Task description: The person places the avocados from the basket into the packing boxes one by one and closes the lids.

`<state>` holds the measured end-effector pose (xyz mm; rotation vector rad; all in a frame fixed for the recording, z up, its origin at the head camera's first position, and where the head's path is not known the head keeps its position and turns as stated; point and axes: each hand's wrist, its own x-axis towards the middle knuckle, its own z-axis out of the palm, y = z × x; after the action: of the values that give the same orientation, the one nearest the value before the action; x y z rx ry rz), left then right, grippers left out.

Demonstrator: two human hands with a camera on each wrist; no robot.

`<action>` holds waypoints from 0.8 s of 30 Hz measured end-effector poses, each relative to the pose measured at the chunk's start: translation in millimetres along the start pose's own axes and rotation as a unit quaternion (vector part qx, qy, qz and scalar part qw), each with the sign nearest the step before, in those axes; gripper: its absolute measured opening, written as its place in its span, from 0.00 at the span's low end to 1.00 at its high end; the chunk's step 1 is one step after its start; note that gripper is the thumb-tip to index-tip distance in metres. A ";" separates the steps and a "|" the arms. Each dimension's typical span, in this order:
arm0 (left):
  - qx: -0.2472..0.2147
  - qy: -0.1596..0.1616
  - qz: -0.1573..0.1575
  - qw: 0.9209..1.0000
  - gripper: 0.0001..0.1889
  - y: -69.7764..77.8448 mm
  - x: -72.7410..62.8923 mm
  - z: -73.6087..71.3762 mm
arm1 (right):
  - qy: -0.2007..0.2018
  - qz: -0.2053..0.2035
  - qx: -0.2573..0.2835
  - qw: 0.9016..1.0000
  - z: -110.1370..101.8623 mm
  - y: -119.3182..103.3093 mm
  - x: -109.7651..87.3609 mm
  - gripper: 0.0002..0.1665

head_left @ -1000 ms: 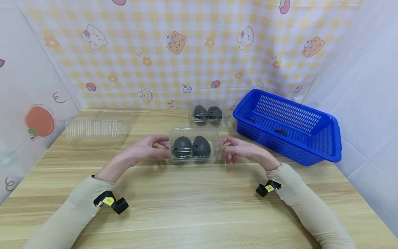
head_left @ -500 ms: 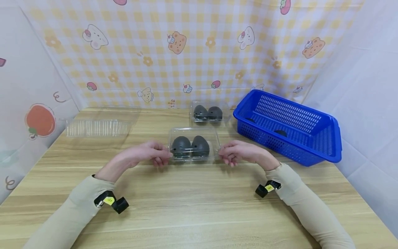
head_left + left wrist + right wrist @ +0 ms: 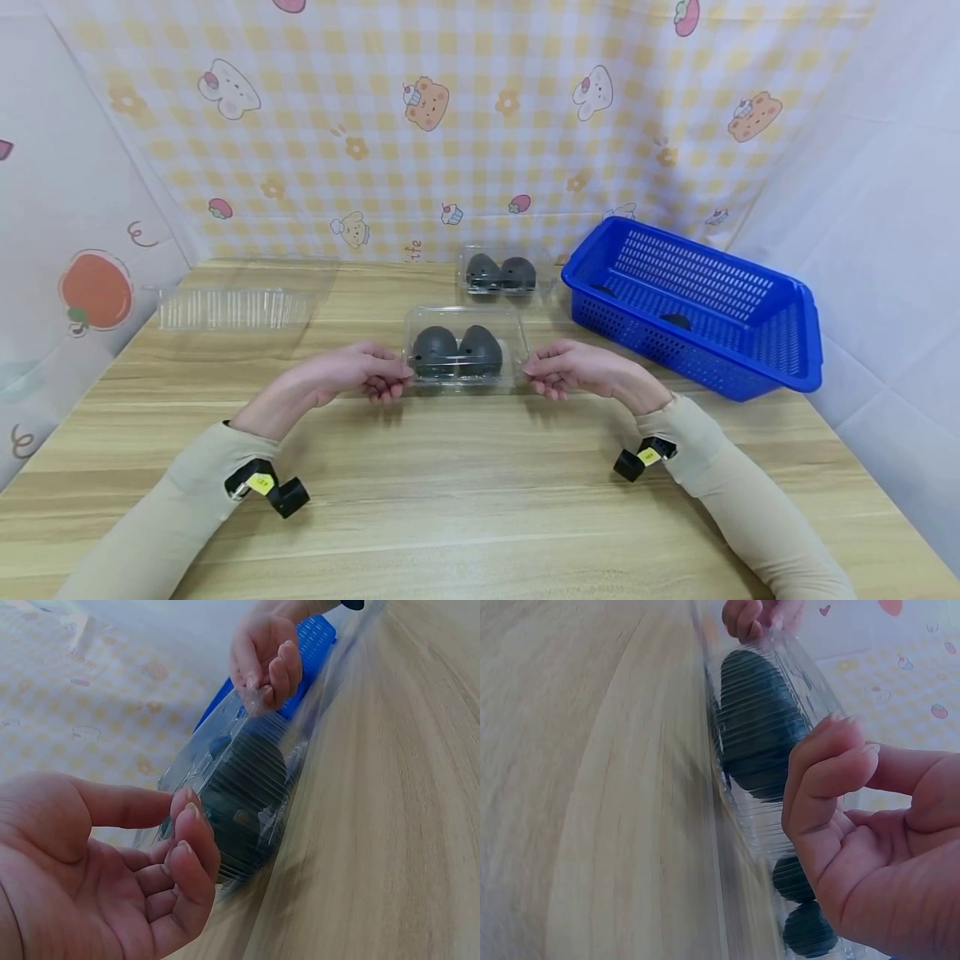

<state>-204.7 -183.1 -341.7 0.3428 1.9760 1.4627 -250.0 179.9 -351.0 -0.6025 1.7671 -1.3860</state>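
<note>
Partly hidden, dark lumps (image 3: 677, 320) in the blue basket (image 3: 637, 333); clear box (image 3: 512, 354) in the pinch of both hands (image 3: 366, 371) (image 3: 572, 367)

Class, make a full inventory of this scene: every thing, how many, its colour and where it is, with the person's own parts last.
Front box: one, clear, table centre
Back box: one, clear, behind it
Open box: one, clear, back left
Ovals: four, dark grey, two per front and back box
Basket: one, blue, back right
Dark shapes: two, blackish, in basket, partly hidden
Table: one, wood-toned, underneath
Cloth: one, yellow-white check, behind
Side sheets: two, whitish, left and right
Wrist cameras: two, black, on sleeves
Sleeves: two, beige, on arms
Left hand: one, bare, pinching front box's left end
Right hand: one, bare, pinching its right end
</note>
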 end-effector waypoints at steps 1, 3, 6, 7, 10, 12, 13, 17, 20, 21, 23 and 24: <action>0.000 0.000 0.000 1.000 0.13 0.3 0.1 0.4 | 0.000 -0.001 0.001 1.000 0.3 0.1 0.2 0.10; 0.000 0.000 -0.001 1.000 0.13 0.8 0.2 1.1 | 0.000 -0.003 0.004 1.000 0.9 0.4 0.6 0.10; 0.000 0.006 -0.003 1.000 0.12 1.2 -0.2 2.4 | 0.003 -0.003 0.009 1.000 1.6 1.3 1.5 0.10; 0.001 0.008 -0.002 1.000 0.12 1.1 -0.3 2.7 | 0.004 -0.002 0.010 1.000 2.0 1.5 1.6 0.10; 0.006 0.013 -0.002 1.000 0.11 0.8 -0.3 3.6 | 0.008 -0.003 0.015 1.000 2.7 1.4 1.0 0.10; 0.009 0.017 -0.002 1.000 0.11 0.2 0.2 4.2 | 0.010 -0.004 0.016 1.000 2.7 1.1 0.5 0.10; 0.010 0.018 -0.002 1.000 0.11 0.1 0.2 4.4 | 0.010 -0.004 0.017 1.000 3.0 0.9 0.1 0.09; 0.016 0.024 -0.001 1.000 0.10 -0.2 -0.1 4.5 | 0.010 -0.004 0.020 1.000 3.0 1.5 0.8 0.09; 0.018 0.023 0.000 1.000 0.10 0.4 -1.3 3.7 | 0.012 -0.005 0.026 1.000 4.1 2.1 2.2 0.09; 0.018 0.022 0.000 1.000 0.11 0.7 -1.9 3.4 | 0.012 -0.006 0.029 0.999 4.2 2.7 3.1 0.09; 0.015 0.022 -0.002 1.000 0.11 0.6 -3.3 2.5 | 0.015 -0.007 0.034 0.999 5.3 3.1 4.4 0.09; 0.014 0.021 -0.001 1.000 0.11 0.4 -4.2 2.1 | 0.017 -0.008 0.035 0.999 6.0 3.4 5.1 0.09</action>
<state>-200.3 -183.7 -340.2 0.3241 2.0319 1.4535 -247.7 173.6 -356.2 -0.5599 1.7355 -1.4711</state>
